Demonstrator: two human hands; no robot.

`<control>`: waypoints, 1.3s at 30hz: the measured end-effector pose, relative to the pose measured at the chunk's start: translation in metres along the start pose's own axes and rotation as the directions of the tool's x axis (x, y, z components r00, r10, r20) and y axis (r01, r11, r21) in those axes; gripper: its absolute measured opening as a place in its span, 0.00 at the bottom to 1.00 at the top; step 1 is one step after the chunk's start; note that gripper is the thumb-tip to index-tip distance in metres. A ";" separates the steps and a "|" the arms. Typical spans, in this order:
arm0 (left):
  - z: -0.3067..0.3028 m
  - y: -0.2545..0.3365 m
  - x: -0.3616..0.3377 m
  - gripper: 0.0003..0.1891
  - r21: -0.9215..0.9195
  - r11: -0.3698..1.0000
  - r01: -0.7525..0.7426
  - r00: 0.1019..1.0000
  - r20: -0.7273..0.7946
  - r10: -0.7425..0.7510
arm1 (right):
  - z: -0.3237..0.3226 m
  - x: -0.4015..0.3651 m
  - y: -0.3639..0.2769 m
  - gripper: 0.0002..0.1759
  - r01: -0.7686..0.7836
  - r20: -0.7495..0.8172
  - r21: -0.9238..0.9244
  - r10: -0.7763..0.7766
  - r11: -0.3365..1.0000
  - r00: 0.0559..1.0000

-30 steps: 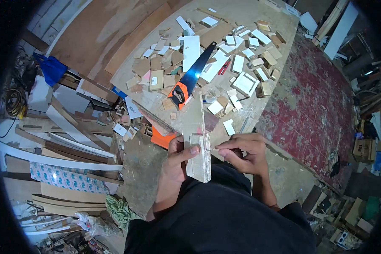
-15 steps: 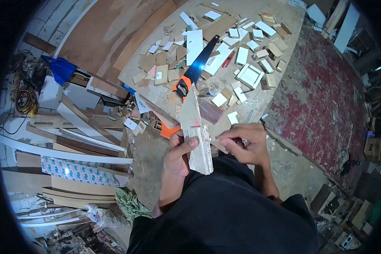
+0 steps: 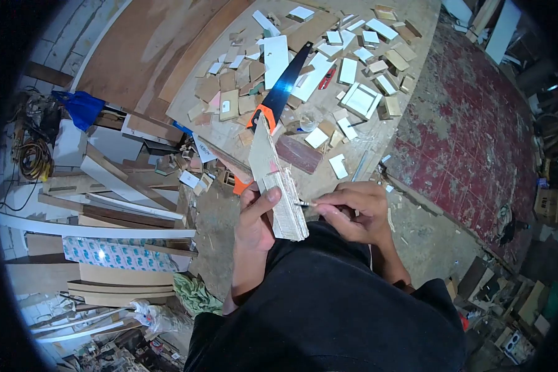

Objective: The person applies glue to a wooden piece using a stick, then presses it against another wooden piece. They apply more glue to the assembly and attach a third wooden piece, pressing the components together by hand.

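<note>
Narrow board point(image 3: 271, 170) is at frame centre, held edge-up and tilted. Its far tip points at the saw handle and its near end sits over the dark lap. Left hand point(image 3: 253, 222) has a closed grip round the board's lower part, with the thumb pressed on its face. Right hand point(image 3: 354, 212) has a pinch grip closed on a thin stick-like tool point(image 3: 304, 203). The tool's tip touches the board's right edge; can't tell if it's a pencil or a nail. Just behind the board is the counter point(image 3: 378, 133), running from centre to upper right of the frame. On it lies a handsaw point(image 3: 283, 84) with a dark blade and an orange handle, the handle just beside the board tip. White and brown offcuts point(image 3: 353, 69) are scattered all around the saw. A small red tool point(image 3: 327, 79) lies right of the blade, and a dark reddish slab point(image 3: 299, 154) sits near the counter's front edge. The worn red floor point(image 3: 471, 111) fills the right of the frame. Stacked boards point(image 3: 105, 204) are at left, with a blue bag point(image 3: 77, 105) at upper left and a cable coil point(image 3: 34, 158) below it.
</note>
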State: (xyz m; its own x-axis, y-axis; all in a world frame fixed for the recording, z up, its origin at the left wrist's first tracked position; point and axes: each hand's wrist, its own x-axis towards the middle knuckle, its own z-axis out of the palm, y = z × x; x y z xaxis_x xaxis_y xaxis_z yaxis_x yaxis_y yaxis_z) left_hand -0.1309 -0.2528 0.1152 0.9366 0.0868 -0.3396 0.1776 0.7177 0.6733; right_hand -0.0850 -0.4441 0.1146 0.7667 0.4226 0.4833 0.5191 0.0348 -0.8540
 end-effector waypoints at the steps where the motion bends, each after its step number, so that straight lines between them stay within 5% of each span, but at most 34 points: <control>1: 0.001 0.000 0.000 0.17 0.000 1.000 -0.002 1.000 -0.012 0.002 | 0.000 0.001 0.000 0.09 -0.003 -0.002 -0.001 0.003 1.000 1.000; 13: -0.006 -0.007 0.008 0.21 0.071 0.996 -0.052 0.999 0.014 0.051 | -0.009 -0.008 -0.002 0.06 -0.054 0.082 0.025 0.052 0.998 0.995; 20: 0.009 -0.007 0.007 0.19 0.010 1.000 -0.025 1.000 0.009 0.025 | -0.015 -0.007 -0.002 0.05 -0.081 -0.035 0.003 0.081 0.997 0.996; 29: 0.009 -0.009 0.013 0.21 -0.014 1.000 -0.018 0.999 -0.036 0.017 | -0.024 -0.021 -0.005 0.06 -0.025 0.107 0.061 0.018 0.998 0.994; 39: 0.013 -0.011 0.014 0.23 -0.049 0.999 -0.024 0.997 -0.080 0.020 | -0.019 -0.014 -0.004 0.08 -0.016 -0.019 -0.016 0.016 1.000 1.000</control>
State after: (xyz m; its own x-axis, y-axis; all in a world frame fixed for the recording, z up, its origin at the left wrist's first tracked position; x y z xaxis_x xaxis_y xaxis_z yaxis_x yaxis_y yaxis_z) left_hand -0.1158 -0.2688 0.1112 0.9128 0.1558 -0.3776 0.1403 0.7486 0.6480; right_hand -0.0912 -0.4673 0.1148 0.7817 0.4060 0.4734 0.5129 0.0135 -0.8583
